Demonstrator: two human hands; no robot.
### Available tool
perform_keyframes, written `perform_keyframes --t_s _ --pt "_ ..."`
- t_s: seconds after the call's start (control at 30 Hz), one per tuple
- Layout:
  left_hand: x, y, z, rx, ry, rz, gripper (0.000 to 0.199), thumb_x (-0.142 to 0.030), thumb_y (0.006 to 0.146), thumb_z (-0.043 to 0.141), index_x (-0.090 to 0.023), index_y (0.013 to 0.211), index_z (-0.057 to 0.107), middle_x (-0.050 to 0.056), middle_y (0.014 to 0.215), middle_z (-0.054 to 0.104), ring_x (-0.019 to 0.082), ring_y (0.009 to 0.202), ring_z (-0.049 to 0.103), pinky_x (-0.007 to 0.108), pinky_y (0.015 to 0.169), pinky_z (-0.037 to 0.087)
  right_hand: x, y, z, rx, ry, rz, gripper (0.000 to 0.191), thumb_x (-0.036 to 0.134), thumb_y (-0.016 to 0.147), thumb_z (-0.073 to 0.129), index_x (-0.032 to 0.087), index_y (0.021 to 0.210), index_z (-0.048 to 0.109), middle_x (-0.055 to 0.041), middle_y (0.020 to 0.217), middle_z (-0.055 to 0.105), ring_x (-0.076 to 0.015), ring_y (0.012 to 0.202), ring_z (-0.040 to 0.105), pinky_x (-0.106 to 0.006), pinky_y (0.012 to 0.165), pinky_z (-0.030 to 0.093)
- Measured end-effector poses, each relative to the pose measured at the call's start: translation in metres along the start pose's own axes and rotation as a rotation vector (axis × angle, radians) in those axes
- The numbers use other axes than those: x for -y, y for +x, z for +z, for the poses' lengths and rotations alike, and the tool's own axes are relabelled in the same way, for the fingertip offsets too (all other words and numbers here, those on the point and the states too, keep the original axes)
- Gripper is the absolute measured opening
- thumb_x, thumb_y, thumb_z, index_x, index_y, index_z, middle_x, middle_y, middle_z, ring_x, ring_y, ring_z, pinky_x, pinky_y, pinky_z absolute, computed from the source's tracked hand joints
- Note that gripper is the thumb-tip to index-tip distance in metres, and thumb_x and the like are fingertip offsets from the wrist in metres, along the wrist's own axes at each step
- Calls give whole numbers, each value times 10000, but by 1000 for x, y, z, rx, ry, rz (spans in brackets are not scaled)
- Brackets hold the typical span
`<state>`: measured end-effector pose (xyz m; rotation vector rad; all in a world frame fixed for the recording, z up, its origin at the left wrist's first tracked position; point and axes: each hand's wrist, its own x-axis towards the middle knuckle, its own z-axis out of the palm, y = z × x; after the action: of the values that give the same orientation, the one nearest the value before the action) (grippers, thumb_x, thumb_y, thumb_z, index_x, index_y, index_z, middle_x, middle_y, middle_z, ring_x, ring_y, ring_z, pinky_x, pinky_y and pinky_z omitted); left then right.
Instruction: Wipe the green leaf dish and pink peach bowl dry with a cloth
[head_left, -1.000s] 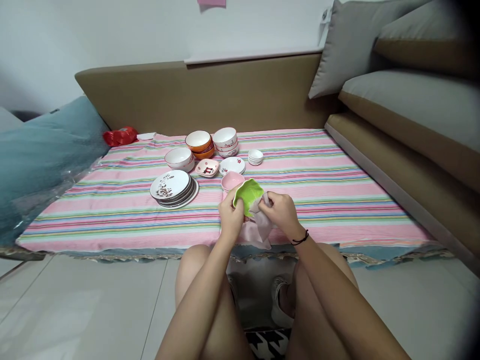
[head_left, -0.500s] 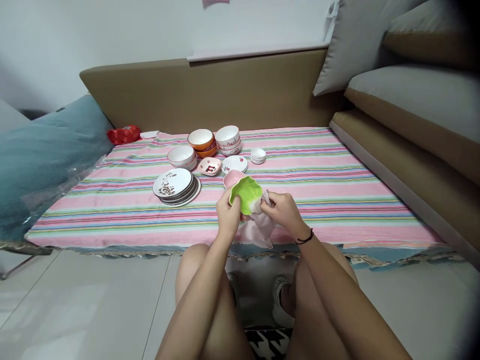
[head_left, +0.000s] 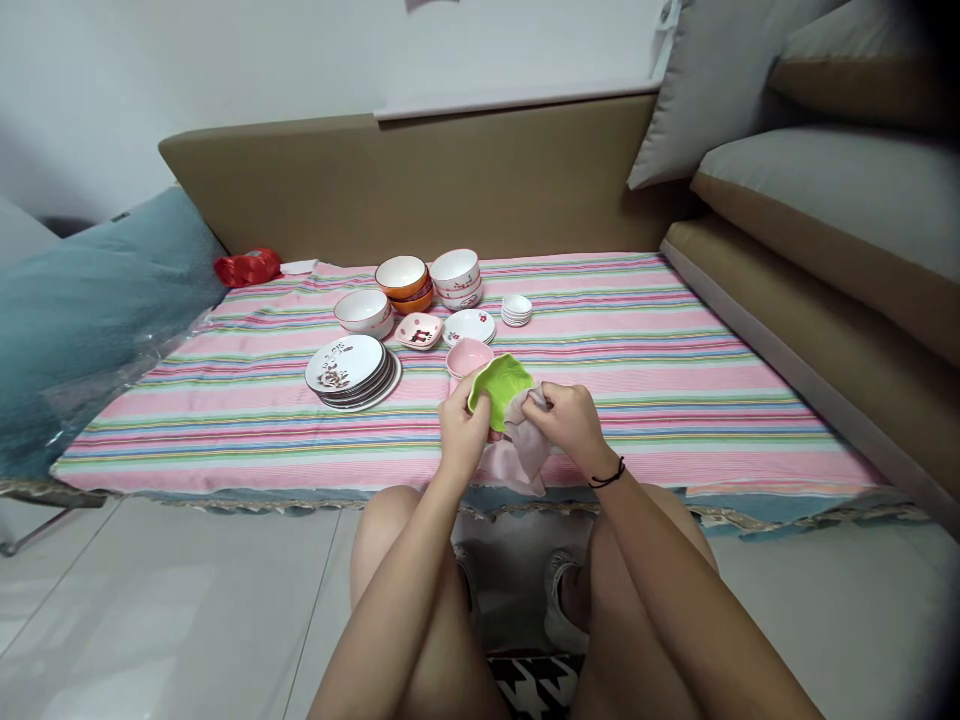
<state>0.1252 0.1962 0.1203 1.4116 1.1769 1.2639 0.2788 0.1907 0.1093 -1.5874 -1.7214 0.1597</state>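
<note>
One green bowl [head_left: 499, 388] — hollow tilted upward, long axis unclear — sits pinched in left fingers [head_left: 481, 411], right fingers [head_left: 553, 394] pinching cloth [head_left: 527, 446].

The left hand [head_left: 462, 430] has shifted the green dish [head_left: 498, 392] slightly toward 3 o'clock, baring more of the pink bowl [head_left: 469, 356] at its 11 o'clock; cloth [head_left: 526, 440] now covers its 4 o'clock, where a pale patch showed.
</note>
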Motion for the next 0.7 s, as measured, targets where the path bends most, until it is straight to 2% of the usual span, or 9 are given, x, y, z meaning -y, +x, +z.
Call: perform_keyframes --t_s 0.57,0.7 --pt "0 -1 -1 0 20 27 313 -249 827 440 -181 1081 609 -50 589 536 96 355 514 212 327 419 0 0 1 3 -14 17 334 287 715 493 202 493 258 56 443 237 -84 456 228 -255 494 185" --pt "2 0 -1 1 36 31 317 -250 827 440 -179 1084 610 -41 632 575 81 360 504 203 342 419 0 0 2 -2 -14 11 340 288 719 492 200 494 251 57 444 228 -82 451 228 -252 490 183"
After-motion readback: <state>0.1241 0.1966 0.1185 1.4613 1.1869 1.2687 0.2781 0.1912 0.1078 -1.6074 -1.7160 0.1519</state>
